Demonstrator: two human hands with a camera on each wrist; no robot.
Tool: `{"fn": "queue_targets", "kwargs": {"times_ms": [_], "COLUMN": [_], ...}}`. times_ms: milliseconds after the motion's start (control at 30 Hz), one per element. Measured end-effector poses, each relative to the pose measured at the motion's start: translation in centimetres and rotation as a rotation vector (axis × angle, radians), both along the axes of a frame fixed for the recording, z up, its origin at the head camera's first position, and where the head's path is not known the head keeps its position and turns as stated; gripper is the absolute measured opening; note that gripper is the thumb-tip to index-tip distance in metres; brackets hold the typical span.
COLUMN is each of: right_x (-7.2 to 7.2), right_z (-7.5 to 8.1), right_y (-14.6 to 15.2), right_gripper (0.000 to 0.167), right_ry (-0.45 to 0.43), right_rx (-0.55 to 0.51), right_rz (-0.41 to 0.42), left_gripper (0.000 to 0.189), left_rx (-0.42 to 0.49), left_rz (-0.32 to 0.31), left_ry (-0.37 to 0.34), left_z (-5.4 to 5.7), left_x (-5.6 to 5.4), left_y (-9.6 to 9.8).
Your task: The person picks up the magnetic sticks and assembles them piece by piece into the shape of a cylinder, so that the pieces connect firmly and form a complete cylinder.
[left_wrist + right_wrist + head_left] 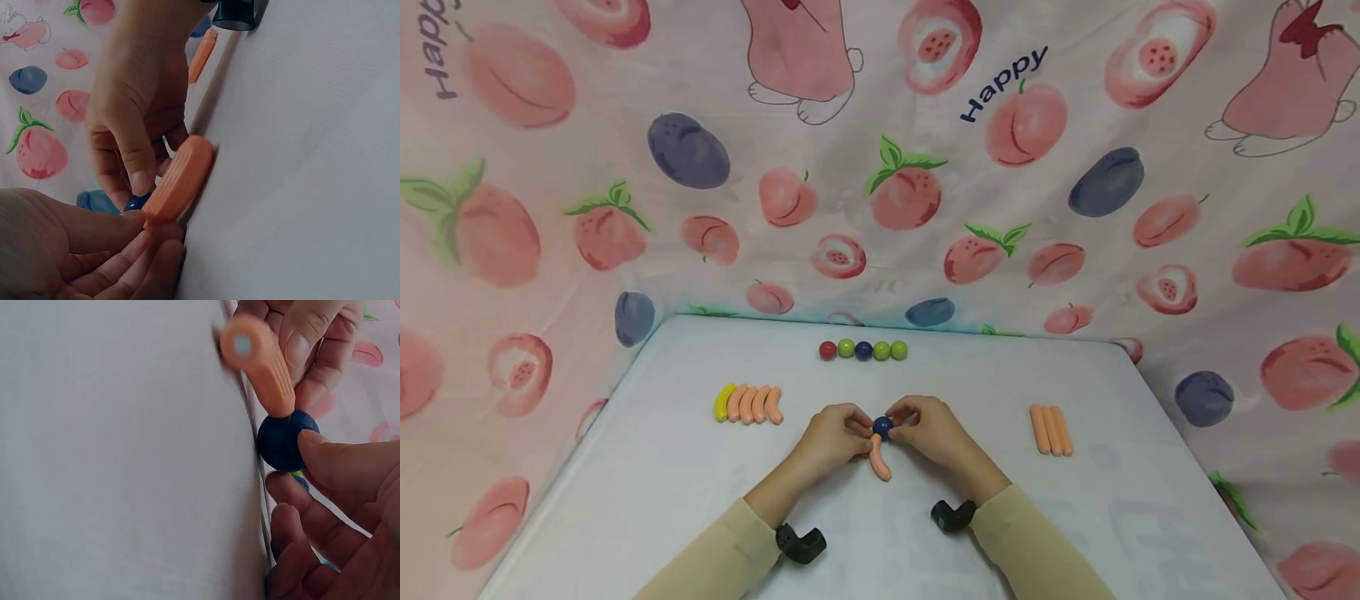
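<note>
Near the middle of the white table, my two hands meet over a small joint of toy pieces. My right hand [936, 429] pinches a dark blue ball [286, 441] between thumb and fingers. With thumb and fingertips, my left hand [831, 437] pinches an orange curved stick [181, 178] near its ball-side end. That stick has ridges along its side and a pale round spot in its free end. In the right wrist view its narrow end meets the ball. From the head view, the stick's free end points toward me.
Several balls, one a red ball [827, 351], line up at the back of the table [647, 500]. On the left lie a yellow curved stick [724, 403] and several orange curved sticks [747, 405]. Three straight orange sticks [1051, 430] lie on the right. Fruit-print cloth hangs behind.
</note>
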State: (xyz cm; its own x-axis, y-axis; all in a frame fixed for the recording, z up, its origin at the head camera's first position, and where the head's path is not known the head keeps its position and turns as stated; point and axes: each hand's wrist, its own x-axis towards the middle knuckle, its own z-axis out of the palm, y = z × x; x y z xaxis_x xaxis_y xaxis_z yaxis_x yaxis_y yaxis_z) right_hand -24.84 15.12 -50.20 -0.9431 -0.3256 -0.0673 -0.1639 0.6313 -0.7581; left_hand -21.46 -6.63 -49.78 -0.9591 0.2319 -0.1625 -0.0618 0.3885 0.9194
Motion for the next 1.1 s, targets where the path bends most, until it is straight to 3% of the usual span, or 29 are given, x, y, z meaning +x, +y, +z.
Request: {"fn": "queue_targets", "kwargs": {"times_ms": [267, 533, 700, 900, 1100], "right_x": [-0.1, -0.2, -0.1, 0.1, 0.7], "right_z": [-0.3, -0.4, -0.5, -0.6, -0.5], "right_y": [-0.2, -0.5, -0.8, -0.5, 0.7], "right_gripper": [0.018, 0.019, 0.021, 0.023, 0.024], "right_ry": [-0.017, -0.016, -0.008, -0.017, -0.059], "right_rx": [-0.044, -0.068, -0.073, -0.095, -0.074], "right_rz": [-0.009, -0.003, 0.016, 0.072, 0.079], "left_gripper": [0.014, 0.024, 0.032, 0.029, 0.027], "left_rx": [0.064, -0.013, -0.043, -0.055, -0.107], "left_rz": [-0.017, 0.063, 0.044, 0.033, 0.035], "left_ry": [-0.038, 0.044, 0.065, 0.077, 0.098], "left_z": [-0.2, -0.7, -0.9, -0.9, -0.8], "left_x": [0.1, -0.6, -0.9, -0.8, -0.5], "left_y": [0.0, -0.6, -0.8, -0.7, -0.4]}}
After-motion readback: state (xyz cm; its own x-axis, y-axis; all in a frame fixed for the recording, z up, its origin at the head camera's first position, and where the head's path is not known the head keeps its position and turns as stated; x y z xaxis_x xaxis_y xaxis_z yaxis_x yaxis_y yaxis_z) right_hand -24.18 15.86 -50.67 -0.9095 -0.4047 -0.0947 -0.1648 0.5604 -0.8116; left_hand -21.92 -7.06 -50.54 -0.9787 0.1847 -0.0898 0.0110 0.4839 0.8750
